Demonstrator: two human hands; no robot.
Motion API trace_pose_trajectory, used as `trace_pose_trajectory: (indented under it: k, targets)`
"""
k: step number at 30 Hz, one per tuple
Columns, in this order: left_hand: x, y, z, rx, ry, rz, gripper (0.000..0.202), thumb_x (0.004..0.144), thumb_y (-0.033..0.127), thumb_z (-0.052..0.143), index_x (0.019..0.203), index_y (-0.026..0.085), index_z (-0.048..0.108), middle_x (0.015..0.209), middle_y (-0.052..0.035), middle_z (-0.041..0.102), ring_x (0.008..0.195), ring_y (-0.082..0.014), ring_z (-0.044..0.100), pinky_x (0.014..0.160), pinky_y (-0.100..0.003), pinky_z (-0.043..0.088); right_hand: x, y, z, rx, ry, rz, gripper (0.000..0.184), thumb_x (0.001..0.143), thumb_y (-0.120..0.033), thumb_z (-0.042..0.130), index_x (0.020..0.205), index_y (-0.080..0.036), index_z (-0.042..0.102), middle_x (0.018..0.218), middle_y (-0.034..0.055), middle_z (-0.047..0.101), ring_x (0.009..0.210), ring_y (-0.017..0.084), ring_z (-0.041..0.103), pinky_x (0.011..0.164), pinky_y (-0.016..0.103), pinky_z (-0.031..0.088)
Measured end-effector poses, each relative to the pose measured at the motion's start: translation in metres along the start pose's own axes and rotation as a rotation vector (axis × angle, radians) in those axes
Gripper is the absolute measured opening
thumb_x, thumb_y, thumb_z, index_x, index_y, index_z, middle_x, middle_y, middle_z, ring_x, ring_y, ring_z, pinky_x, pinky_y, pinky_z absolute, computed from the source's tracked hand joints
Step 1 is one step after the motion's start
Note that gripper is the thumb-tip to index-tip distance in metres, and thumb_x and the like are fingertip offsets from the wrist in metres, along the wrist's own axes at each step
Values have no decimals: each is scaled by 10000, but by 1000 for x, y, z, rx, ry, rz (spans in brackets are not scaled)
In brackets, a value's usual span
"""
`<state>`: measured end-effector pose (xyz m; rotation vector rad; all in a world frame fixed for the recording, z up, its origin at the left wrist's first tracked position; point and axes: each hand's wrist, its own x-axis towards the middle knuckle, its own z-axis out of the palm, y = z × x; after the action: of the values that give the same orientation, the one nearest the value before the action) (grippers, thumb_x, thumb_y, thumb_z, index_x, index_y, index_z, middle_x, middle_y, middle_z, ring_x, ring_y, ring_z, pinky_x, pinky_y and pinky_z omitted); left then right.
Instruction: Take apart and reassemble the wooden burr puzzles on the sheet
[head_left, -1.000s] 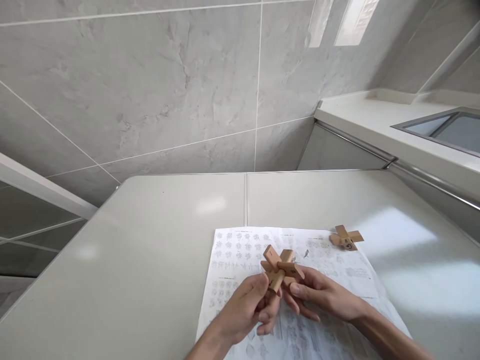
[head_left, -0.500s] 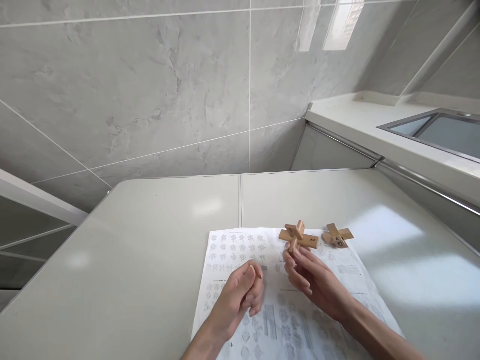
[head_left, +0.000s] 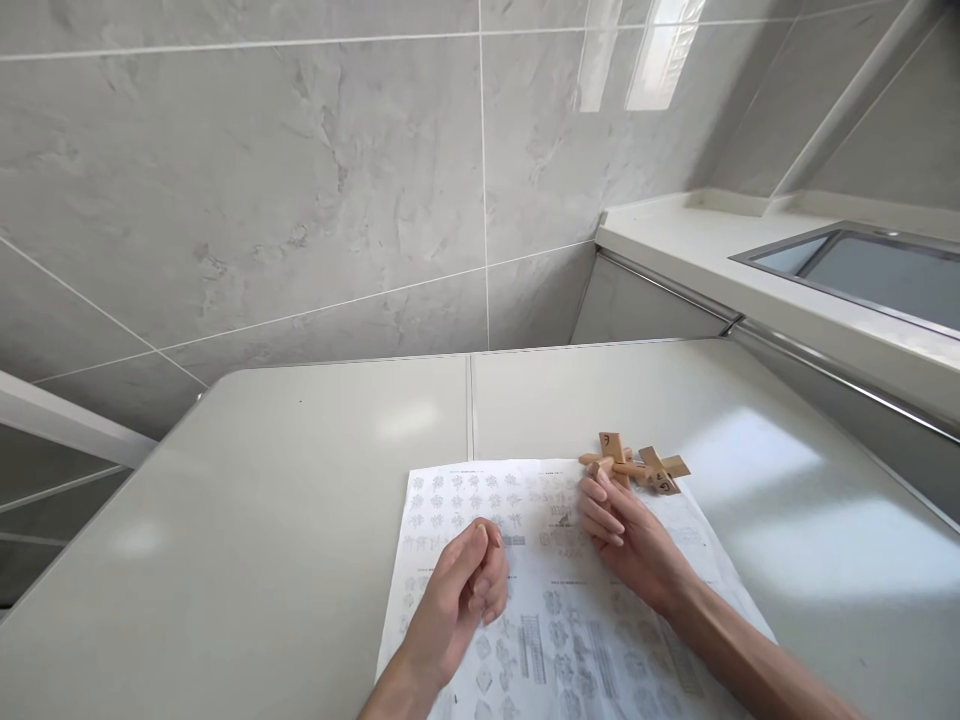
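Note:
My right hand point(head_left: 637, 548) pinches one arm of a wooden burr puzzle point(head_left: 612, 448), a cross of interlocked wooden bars with a mark on one face. It is tilted above the far right part of the printed paper sheet point(head_left: 540, 600). Just right of it is a second wooden cross piece point(head_left: 663, 470) with black marks, at the sheet's far edge; the two overlap in view, and I cannot tell whether they touch. Over the left half of the sheet, my left hand point(head_left: 466, 590) is curled closed; whatever its fingers may hold is hidden.
The sheet, printed with rows of small diagrams, lies on a glossy white table point(head_left: 300, 520) with a seam point(head_left: 470, 410) down its middle. A grey tiled wall point(head_left: 300, 180) rises behind. To the right runs a white counter point(head_left: 675, 235) with a sink point(head_left: 862, 265).
My right hand has turned the wooden burr puzzle, so another marked face shows, and moved it right, nearer the second cross piece. My left hand stays curled; the view has shifted slightly.

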<state>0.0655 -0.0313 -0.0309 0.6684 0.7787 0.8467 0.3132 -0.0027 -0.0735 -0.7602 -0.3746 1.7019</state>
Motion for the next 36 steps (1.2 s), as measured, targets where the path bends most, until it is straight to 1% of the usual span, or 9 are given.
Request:
trace_pose_trajectory:
  k: [5,10,13,17,20,26,30,33,36]
  targets:
    - [1,-1,2,19,-3,-6,445,1006,607,737,904,199,591,634,91,354,542,-86,195,528,-234,294,-1,-2,1,-3,-3,16,265,1011,-478,805,1031,-261,655,785,-72,423,516,101,228,417,205,382]
    - [1,0,6,12,-5,-9,433,1005,587,745,892,202,581,633,91,351,542,-87,187,528,-234,289,-7,-1,7,-46,-82,96,301,1007,-406,821,881,-234,609,780,-65,404,542,93,210,451,186,354]
    - [2,1,7,4,7,-11,442,996,578,757,864,204,562,635,93,339,543,-87,182,526,-233,282,-11,2,9,-72,-133,122,329,1007,-420,810,843,-225,601,767,-60,392,548,95,199,457,191,326]
    - [3,1,7,48,47,-49,432,1018,554,731,839,208,542,629,93,346,538,-89,196,527,-233,307,-12,2,7,-90,-185,153,416,1055,-426,741,748,-217,553,689,-66,331,543,110,184,470,215,315]
    - [3,0,8,104,75,-80,408,1042,543,691,848,211,553,621,93,362,538,-97,215,532,-237,351,-12,0,6,-72,-204,166,432,1058,-416,733,729,-218,535,670,-70,325,540,113,176,479,222,311]
    - [4,-1,11,146,69,-77,404,1041,540,676,835,210,564,619,88,390,538,-101,230,538,-242,392,-13,-3,7,36,-203,181,500,1035,-364,763,665,-231,454,615,-82,308,534,122,161,472,221,330]
    - [4,0,10,132,87,-76,408,1036,557,675,846,211,572,612,92,382,537,-102,232,535,-239,395,-18,-6,-2,172,-194,179,525,1012,-328,777,662,-243,396,580,-103,277,495,105,128,423,194,311]
    - [4,-1,9,129,86,-80,416,1036,567,675,846,212,572,612,91,377,540,-103,230,543,-241,403,-24,-12,-18,279,-184,170,533,1025,-286,747,656,-245,365,559,-116,282,447,81,121,385,165,300]
    - [5,-2,7,132,82,-83,416,1051,565,654,849,211,568,618,88,378,538,-102,260,562,-247,410,-29,-21,-33,383,-165,129,519,1066,-316,685,666,-245,361,541,-120,320,398,62,154,361,135,315]
